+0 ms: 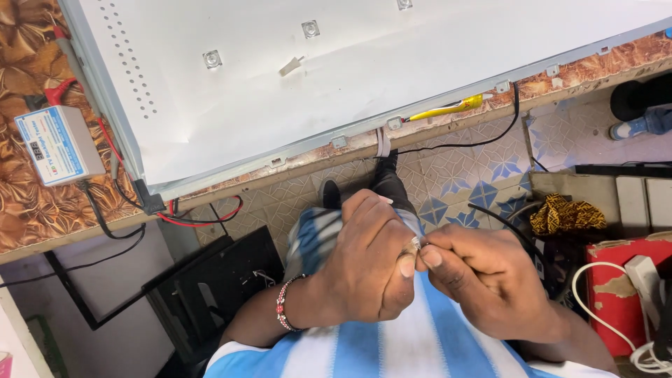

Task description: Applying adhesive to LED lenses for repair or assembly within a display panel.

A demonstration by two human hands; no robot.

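Silvery little part [415, 243]: we're pinching it between our left hand [367, 262] and right hand [483, 276], fingers [408, 264] closed tight, below the white panel [336, 77] on the table [28, 203].

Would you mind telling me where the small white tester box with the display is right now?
In the head view, the tester box sits at the far left on the brown patterned table, just left of the big white panel, red and black leads beside it.

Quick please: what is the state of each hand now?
Left hand: closed, pinching a small pale part.
Right hand: closed, pinching the same part.
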